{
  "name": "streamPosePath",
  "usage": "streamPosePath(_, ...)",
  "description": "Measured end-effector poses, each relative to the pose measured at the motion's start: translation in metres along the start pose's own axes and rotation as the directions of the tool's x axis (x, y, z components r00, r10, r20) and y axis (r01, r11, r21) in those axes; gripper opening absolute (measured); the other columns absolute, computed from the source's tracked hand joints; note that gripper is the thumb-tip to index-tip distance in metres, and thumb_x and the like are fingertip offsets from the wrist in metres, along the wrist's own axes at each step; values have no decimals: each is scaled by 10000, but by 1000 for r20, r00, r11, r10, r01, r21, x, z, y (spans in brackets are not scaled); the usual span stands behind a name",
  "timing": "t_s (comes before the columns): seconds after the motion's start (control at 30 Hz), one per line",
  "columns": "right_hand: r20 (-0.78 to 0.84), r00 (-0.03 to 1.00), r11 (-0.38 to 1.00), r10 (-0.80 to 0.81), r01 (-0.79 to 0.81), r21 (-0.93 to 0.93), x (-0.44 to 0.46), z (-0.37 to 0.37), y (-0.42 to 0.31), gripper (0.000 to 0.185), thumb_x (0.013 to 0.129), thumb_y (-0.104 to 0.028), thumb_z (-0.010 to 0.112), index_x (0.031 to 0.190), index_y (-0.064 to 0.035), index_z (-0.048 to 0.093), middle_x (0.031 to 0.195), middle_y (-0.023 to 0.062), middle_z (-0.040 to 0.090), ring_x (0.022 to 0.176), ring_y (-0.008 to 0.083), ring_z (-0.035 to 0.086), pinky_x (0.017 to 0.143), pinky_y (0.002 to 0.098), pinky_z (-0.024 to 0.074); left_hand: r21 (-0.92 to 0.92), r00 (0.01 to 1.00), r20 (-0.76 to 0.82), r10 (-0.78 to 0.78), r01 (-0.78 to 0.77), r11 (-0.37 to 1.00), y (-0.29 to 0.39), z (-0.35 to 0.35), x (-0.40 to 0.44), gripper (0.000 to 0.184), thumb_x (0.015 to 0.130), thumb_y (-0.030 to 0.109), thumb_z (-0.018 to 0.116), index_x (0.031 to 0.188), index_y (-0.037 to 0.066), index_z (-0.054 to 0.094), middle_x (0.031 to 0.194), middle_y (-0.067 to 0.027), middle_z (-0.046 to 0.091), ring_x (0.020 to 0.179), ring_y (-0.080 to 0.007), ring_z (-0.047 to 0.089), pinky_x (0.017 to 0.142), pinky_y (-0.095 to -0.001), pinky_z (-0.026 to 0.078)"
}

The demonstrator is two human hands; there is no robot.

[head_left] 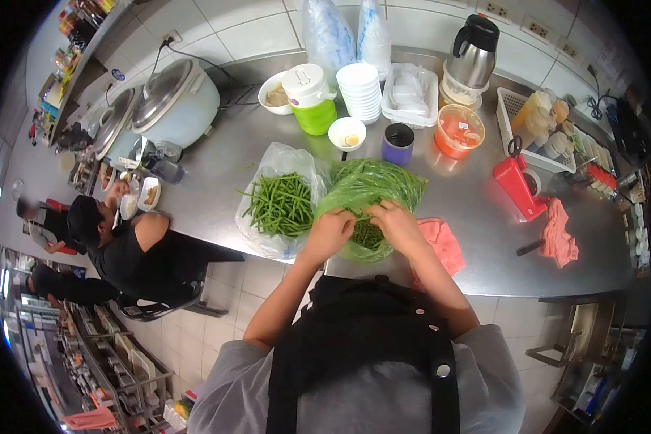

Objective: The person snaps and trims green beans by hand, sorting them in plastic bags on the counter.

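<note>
Left hand: the bare left hand is held at the near left edge of the opening of a crumpled, translucent green plastic bag, its fingers bent inward; whether film or contents are pinched cannot be told.
Right hand: the bare right hand is placed at the right side of the same opening, fingers curled toward the left hand; what is gripped between them cannot be made out.
Green bag: it is set near the counter's front edge, directly before the person; small, dark green pieces are seen inside, below the fingers.
Clear bag: a clear plastic bag filled with cut lengths of slender green beans is placed just left of the green bag.
Pink cloth: a folded salmon-pink cloth is laid to the right, partly covered by the right forearm.
Behind the bags: a purple cup with a dark rim and a small, round white bowl are stood on the stainless-steel counter.
Far left: a seat at the counter is taken by a person in black.
</note>
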State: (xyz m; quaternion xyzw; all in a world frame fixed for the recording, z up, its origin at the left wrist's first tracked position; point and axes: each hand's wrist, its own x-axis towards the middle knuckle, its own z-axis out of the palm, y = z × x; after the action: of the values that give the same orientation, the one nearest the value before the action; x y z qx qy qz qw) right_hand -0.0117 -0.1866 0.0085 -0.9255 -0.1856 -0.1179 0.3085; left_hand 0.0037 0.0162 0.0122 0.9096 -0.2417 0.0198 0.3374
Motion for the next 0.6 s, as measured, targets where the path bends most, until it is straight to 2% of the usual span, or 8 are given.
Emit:
streamPosePath(0.07,119,989,992,86,-95,78,-4,-5,-6,117,848,-121,655,938,-48,664,902,118,629,859,336,622,731,432,507,-101,1000,10,0,1,995,6,-5,0,93,808,93,650,858,18,674,789,-176,637,711,-353,633,655,-423,502)
streamPosePath(0.2,-57,996,965,69,-52,259,-15,2,-12,120,848,-94,663,948,-31,678,878,124,622,753,313,642,679,397,515,-352,996,-33,-89,71,933,15,-12,-7,115,817,72,660,899,1,700,813,-122,662,690,-200,638,653,-311,503)
streamPosePath(0.23,36,979,901,203,-201,384,-17,-2,-19,116,876,-84,646,945,6,671,886,116,627,755,257,653,674,348,516,-355,996,-44,-84,63,933,17,-12,-7,115,817,72,660,899,1,700,813,-122,662,690,-200,638,653,-311,503)
streamPosePath(0.27,148,936,798,321,-351,490,-20,-3,-26,126,904,-73,629,941,42,663,894,107,632,757,202,664,669,298,516,-522,986,-33,-166,125,844,16,-12,-9,120,845,76,651,918,-6,701,836,-98,673,720,-162,633,675,-293,500)
streamPosePath(0.33,152,923,685,352,-365,630,-26,0,-34,132,929,-76,605,950,46,652,876,94,633,765,187,674,665,278,527,-805,962,94,-256,224,549,10,-10,-12,154,922,106,626,980,-17,698,888,-34,680,793,-92,606,732,-249,478)
streamPosePath(0.47,146,883,368,445,-329,870,-19,-2,-39,191,996,-109,536,1001,70,604,936,84,652,832,165,689,711,250,553,-820,957,108,-268,238,521,11,-6,-13,182,946,131,618,1010,-23,691,905,-40,673,808,-107,612,753,-245,483)
streamPosePath(0.53,133,887,344,443,-305,888,-14,-7,-43,188,1008,-122,518,1034,51,585,970,87,646,835,159,683,725,251,553,-679,989,75,-126,144,720,9,-3,-14,224,976,163,592,1047,-35,667,920,-60,674,843,-118,627,779,-263,505)
streamPosePath(0.6,117,895,316,430,-271,909,-5,-9,-42,186,1021,-136,501,1066,33,565,1004,90,641,838,152,678,739,253,552,-737,979,137,-151,202,645,10,1,-17,236,985,169,577,1062,-40,654,919,-66,672,852,-120,631,784,-268,510)
